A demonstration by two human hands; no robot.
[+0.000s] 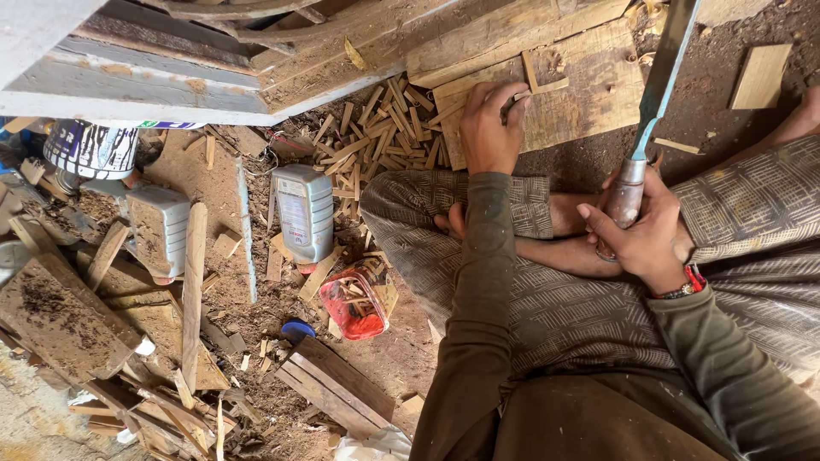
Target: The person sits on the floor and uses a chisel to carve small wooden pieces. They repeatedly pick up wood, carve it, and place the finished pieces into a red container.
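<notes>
Head view looks down on a person sitting cross-legged on a dusty floor, both arms in dark olive sleeves. Nearest, the right hand (642,235) is clamped around the metal handle of a long blade (659,81), fingers wrapped tight and thumb laid along the grip; a red wristband (694,280) sits just behind it at the wrist. From that fist the blade rises away, its flat steel running up to the top edge of the frame.

Across the knees, the left hand (489,124) reaches farther out, fingers curled together on a thin stick (540,88) that lies on a wooden board (589,94); whether the stick is pinched or only pressed down I cannot tell. The board lies flat on the ground just beyond the hand, stretching toward the blade's side.

Beside the left hand, on its outer side, a heap of cut sticks (384,137) fans over the sawdust. Farther out on that side lie a grey plastic bottle (305,213), a red tub (354,303) and a second grey bottle (161,230), all well apart from the hand, among offcuts and planks (333,384). Beyond the board, rough timber beams (504,34) cross the top.
</notes>
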